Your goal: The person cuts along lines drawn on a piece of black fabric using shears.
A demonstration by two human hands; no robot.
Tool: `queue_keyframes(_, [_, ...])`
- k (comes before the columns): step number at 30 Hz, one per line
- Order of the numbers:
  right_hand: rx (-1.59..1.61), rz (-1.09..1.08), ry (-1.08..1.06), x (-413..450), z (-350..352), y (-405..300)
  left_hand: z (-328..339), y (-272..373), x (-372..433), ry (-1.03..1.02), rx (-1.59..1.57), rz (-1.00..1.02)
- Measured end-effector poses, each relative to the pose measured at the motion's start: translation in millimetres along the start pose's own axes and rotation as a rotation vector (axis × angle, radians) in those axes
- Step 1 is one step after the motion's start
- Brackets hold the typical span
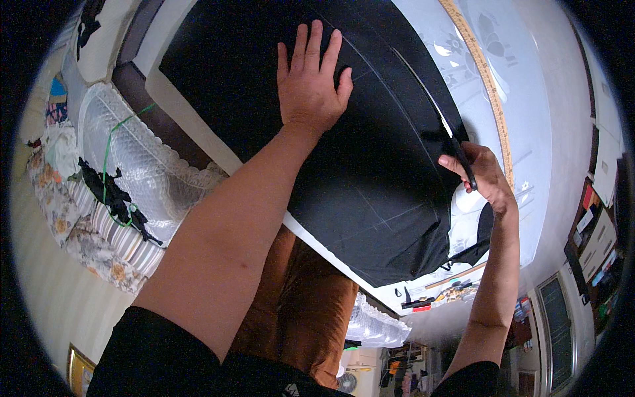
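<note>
Black fabric (347, 149) marked with chalk lines lies spread over the table. My left hand (313, 82) rests flat on it, palm down, fingers spread, left of a long chalk line. At the right, my right hand (478, 171) grips the black handles of a pair of fabric scissors (445, 124). Their long blades point away from me, along the cloth between the chalk line and its right edge. How far the blades are apart is hard to tell. Near my right wrist, a cut edge of the fabric curves, with a separate-looking dark strip beside it.
A yellow measuring tape (488, 79) runs along the table's patterned cover (533, 124) at the right. Small tools (419, 302) lie at the near table corner. Left stand a lace-trimmed quilted cover (144, 144), black scraps (106, 191) and a green cord (108, 144). Brown cloth (307, 307) lies below the table edge.
</note>
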State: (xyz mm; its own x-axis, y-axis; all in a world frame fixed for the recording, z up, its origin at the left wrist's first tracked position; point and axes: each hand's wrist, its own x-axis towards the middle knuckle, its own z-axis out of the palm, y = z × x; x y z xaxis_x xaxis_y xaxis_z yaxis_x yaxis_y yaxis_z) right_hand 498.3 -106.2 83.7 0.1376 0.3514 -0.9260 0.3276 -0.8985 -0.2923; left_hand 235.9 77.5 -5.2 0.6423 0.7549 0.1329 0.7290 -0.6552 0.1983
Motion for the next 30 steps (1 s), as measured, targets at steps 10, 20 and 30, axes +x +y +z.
queue_keyframes(10, [-0.084, -0.186, -0.014, 6.1, -0.5, -30.8, -0.9, -1.5, 0.1, 0.009, -0.021, -0.009])
queue_keyframes(20, [-0.008, 0.039, -0.045, 11.2, -4.8, -34.3, -0.2, 2.9, -1.4, -0.019, -0.051, -0.045])
queue_keyframes(30, [-0.085, -0.151, 0.025, 27.2, -3.6, -69.6, -2.4, 1.8, -1.7, -0.047, -0.099, -0.07])
